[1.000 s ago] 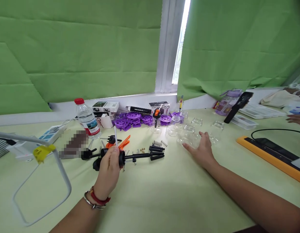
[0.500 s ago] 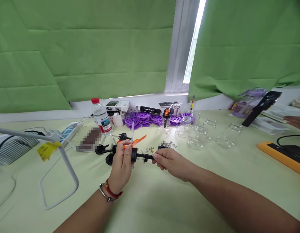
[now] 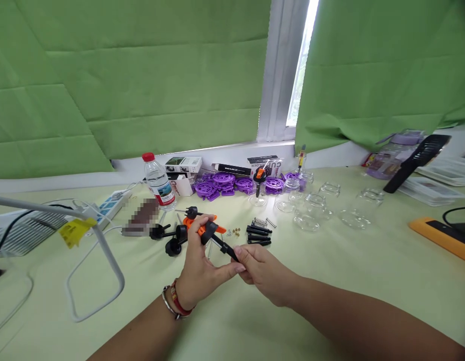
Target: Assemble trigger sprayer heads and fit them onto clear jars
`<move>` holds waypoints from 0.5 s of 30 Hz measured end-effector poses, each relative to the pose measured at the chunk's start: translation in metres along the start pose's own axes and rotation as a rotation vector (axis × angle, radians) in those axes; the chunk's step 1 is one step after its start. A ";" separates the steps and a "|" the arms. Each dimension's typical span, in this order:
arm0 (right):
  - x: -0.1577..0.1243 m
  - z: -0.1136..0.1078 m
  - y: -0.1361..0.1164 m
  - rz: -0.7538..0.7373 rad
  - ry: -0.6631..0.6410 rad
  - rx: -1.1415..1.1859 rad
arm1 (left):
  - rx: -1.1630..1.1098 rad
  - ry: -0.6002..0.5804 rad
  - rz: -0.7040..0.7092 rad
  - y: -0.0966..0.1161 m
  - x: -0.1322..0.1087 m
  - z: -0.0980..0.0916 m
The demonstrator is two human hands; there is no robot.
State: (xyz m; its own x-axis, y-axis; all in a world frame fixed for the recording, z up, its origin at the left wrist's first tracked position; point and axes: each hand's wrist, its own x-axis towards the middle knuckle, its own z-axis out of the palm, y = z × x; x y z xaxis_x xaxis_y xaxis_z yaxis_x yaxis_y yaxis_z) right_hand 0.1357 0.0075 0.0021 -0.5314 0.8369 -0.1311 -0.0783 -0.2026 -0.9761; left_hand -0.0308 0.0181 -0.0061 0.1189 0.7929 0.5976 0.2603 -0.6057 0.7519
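My left hand has its fingers around the cap end of a black part with a thin metal rod, its thumb stretched toward my other hand. The lower end of this part is pinched in my right hand. Orange pieces show beside my left fingers; whether they are joined to the part I cannot tell. Several black caps with stems lie left of my left hand. Black tubes, springs and small brass pieces lie beyond my right hand.
Purple discs, boxes and a water bottle stand along the back. Clear glass pieces are to the right, near a black fan and an orange-edged device. A white metal frame is on the left.
The black part has tilted, its right end now lower. My left thumb has come off the cap and stretched toward my right hand, which has moved slightly down. The black tubes are now uncovered.
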 end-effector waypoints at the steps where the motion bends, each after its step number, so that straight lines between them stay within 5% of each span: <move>1: 0.000 0.002 0.001 0.006 -0.008 0.003 | 0.009 0.008 -0.004 -0.001 -0.001 0.001; 9: 0.009 0.002 0.008 0.048 0.072 0.011 | 0.223 -0.073 -0.037 -0.003 -0.002 0.005; 15: 0.011 0.005 0.009 0.054 -0.047 0.198 | 0.341 -0.062 -0.018 0.002 -0.002 0.012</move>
State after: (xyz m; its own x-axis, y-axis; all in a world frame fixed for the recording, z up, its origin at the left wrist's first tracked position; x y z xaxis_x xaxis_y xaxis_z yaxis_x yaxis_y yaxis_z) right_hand 0.1249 0.0121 -0.0073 -0.5775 0.7986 -0.1697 -0.2100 -0.3462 -0.9144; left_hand -0.0192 0.0155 -0.0089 0.1668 0.8120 0.5593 0.5667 -0.5432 0.6196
